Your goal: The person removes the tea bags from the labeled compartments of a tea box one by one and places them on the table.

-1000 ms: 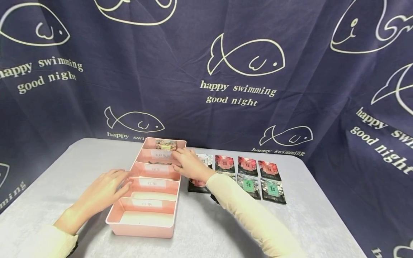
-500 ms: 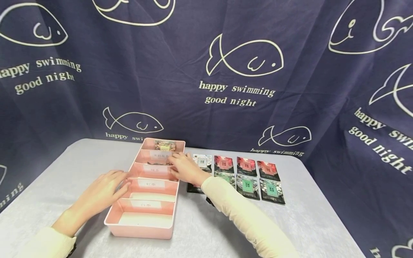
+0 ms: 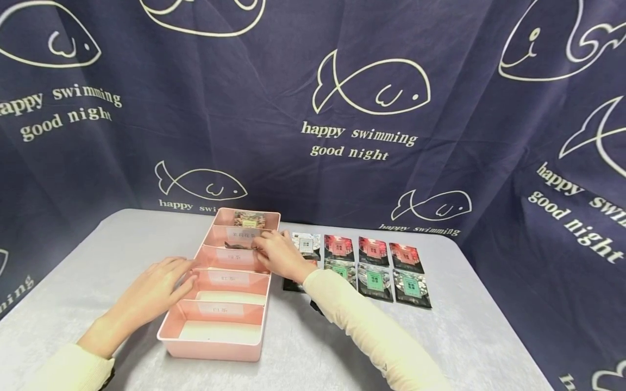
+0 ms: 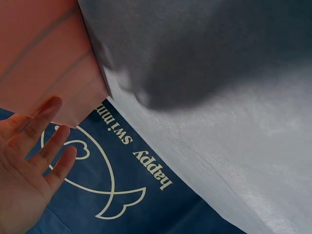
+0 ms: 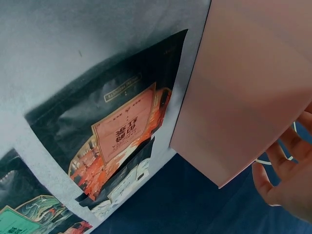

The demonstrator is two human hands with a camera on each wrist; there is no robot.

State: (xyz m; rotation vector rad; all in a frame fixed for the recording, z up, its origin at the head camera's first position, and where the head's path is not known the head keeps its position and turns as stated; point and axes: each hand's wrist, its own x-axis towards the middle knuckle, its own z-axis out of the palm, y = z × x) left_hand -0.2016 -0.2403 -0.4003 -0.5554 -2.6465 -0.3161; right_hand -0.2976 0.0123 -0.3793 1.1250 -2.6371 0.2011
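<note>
A long pink divided box (image 3: pixel 212 347) stands on the table, paper labels on its dividers. My left hand (image 3: pixel 154 288) rests at its left rim, fingers loosely extended; in the left wrist view those fingers (image 4: pixel 58 139) lie by the box's outer wall. My right hand (image 3: pixel 283 255) reaches over the right rim into the second compartment from the back. Its thumb and forefinger pinch the right end of a dark tea packet (image 3: pixel 237 246), mostly hidden in there. In the right wrist view the fingertips of the right hand (image 5: pixel 292 170) are hidden behind the rim.
Another tea packet (image 3: pixel 249 220) lies in the rearmost compartment. Right of the box, several tea packets lie in two rows, among them a red one (image 3: pixel 374 251), a green one (image 3: pixel 412 288) and a white one (image 3: pixel 307 245). A dark blue fish-print curtain (image 3: pixel 274 108) hangs behind.
My right hand has shifted slightly left and deeper over the second compartment, and the dark packet's edge there has changed shape a little. The left hand stays at the rim.
</note>
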